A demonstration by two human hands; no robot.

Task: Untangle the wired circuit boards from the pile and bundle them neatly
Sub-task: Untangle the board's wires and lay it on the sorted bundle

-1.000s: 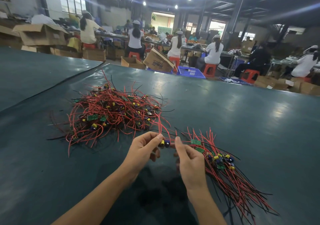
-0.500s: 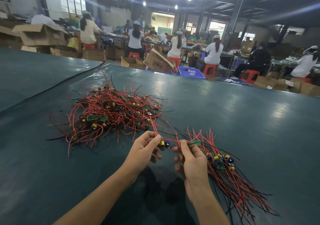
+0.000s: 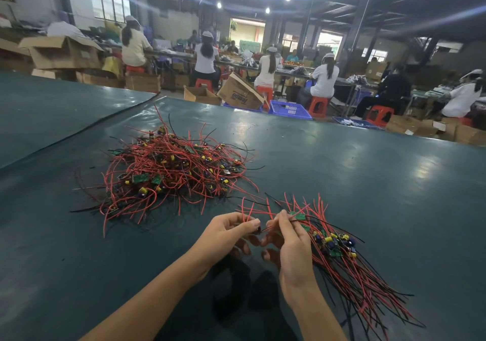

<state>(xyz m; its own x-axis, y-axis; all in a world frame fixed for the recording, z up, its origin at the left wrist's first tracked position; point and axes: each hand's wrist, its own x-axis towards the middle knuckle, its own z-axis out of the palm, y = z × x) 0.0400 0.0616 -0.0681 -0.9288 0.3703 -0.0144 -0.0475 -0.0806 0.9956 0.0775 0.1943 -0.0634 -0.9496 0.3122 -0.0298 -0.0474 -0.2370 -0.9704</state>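
A tangled pile (image 3: 173, 175) of small green circuit boards with red and black wires lies on the dark green table (image 3: 368, 188), left of centre. To the right, a sorted bundle (image 3: 342, 256) of boards lies with its wires fanned toward me. My left hand (image 3: 226, 235) pinches one wired board between thumb and fingers just in front of the pile. My right hand (image 3: 292, 238) pinches that board's wires beside it, at the near end of the bundle. The board itself is mostly hidden by my fingers.
A seam (image 3: 86, 135) separates this table from another at the left. Beyond the far edge, people sit on red stools (image 3: 318, 105) among cardboard boxes (image 3: 238, 93) and a blue crate (image 3: 289, 109).
My hands have drawn closer together and my left fingers now cover the small board. The red wires of the held board stick up between my hands. Pile and bundle stay put.
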